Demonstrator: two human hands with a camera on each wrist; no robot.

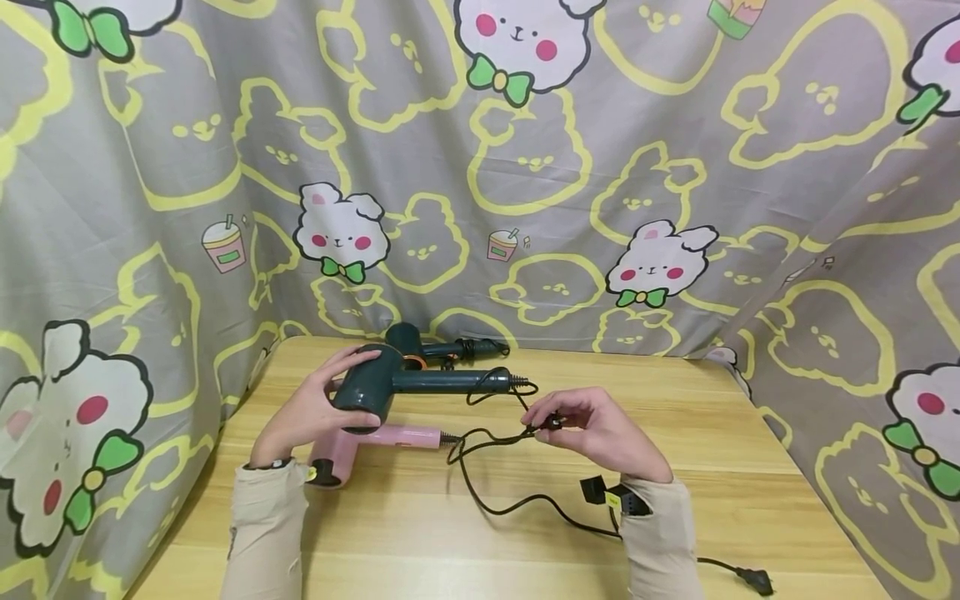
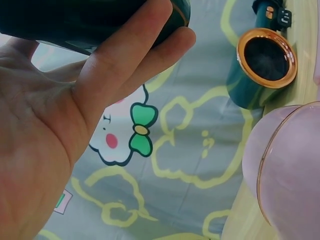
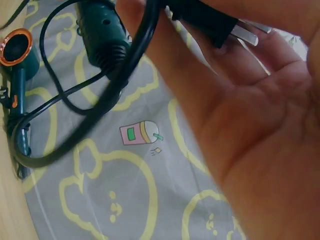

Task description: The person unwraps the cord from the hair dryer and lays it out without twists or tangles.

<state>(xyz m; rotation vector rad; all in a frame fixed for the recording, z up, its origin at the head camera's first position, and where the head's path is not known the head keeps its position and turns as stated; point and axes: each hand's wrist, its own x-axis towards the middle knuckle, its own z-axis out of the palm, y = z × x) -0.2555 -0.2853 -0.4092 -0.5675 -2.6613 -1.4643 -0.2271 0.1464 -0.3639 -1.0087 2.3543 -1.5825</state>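
My left hand (image 1: 306, 414) grips the barrel of a dark green hair dryer (image 1: 452, 382), with the thumb and fingers spread on opposite sides. The dryer is held above the table, its handle pointing right. In my right hand (image 1: 603, 433) the dryer's black plug (image 3: 207, 24) is pinched, its metal prongs (image 3: 245, 35) pointing towards the palm in the right wrist view. The dryer's cord (image 3: 107, 107) loops between the handle and that hand. Under the held dryer lies a pink hair dryer (image 1: 405, 436), partly covered by it and by my left hand.
A second dark green hair dryer (image 1: 405, 340) with an orange-rimmed end lies at the table's back edge, its cord wrapped round the handle. A black cord (image 1: 510, 507) runs right, under my right forearm, to another plug (image 1: 754, 581). Patterned curtains (image 1: 420, 167) surround the wooden table (image 1: 420, 542).
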